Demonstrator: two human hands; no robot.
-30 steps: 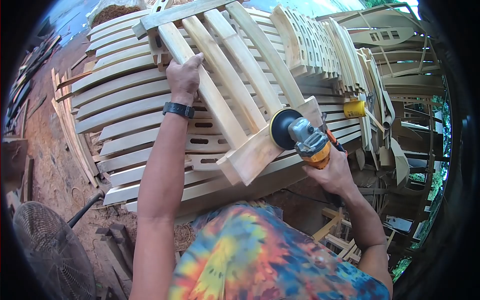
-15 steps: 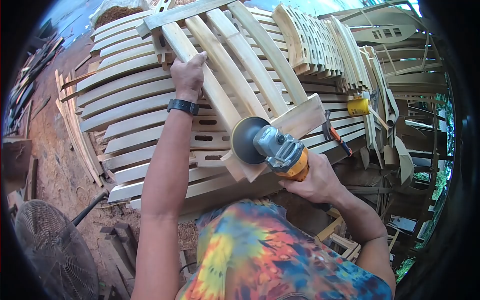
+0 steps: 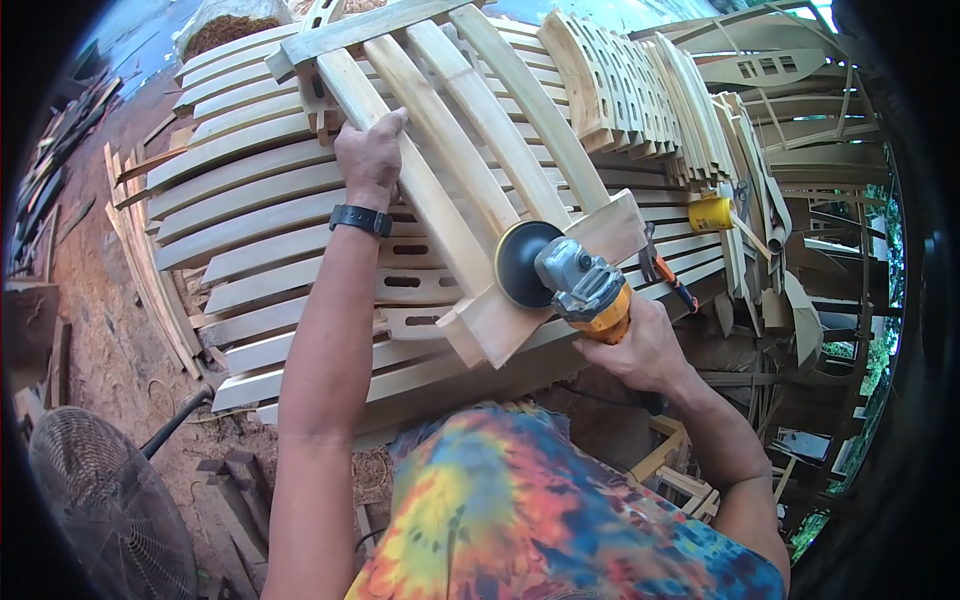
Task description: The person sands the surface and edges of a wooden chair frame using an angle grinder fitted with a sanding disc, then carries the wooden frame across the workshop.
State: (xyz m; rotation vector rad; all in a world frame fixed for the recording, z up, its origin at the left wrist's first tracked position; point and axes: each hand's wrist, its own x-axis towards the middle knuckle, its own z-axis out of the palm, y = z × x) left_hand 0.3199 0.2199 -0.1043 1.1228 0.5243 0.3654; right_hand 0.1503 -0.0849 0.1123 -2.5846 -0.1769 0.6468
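Note:
My left hand (image 3: 370, 158) is closed around the leftmost slat of a slatted wooden frame (image 3: 440, 205), its thumb over the top. The frame has several slats between two end rails and lies tilted over a row of pale wooden pieces. In my right hand (image 3: 645, 350) is a yellow and grey angle grinder (image 3: 590, 292), gripped by its body. The grinder's round dark disc (image 3: 527, 264) sits over the near end of the slats, by the lower rail (image 3: 515, 325). Whether the disc touches the wood is hidden from above.
A hammer-like tool with an orange and black handle (image 3: 672, 275) lies right of the frame. A yellow cylinder (image 3: 711, 214) stands beyond it. Slotted wooden pieces (image 3: 610, 85) are stacked at the back right. A round fan (image 3: 108, 500) stands at lower left.
The grinder in my right hand has moved right along the lower rail, from the left slat toward the middle ones. My left hand keeps its hold on the frame.

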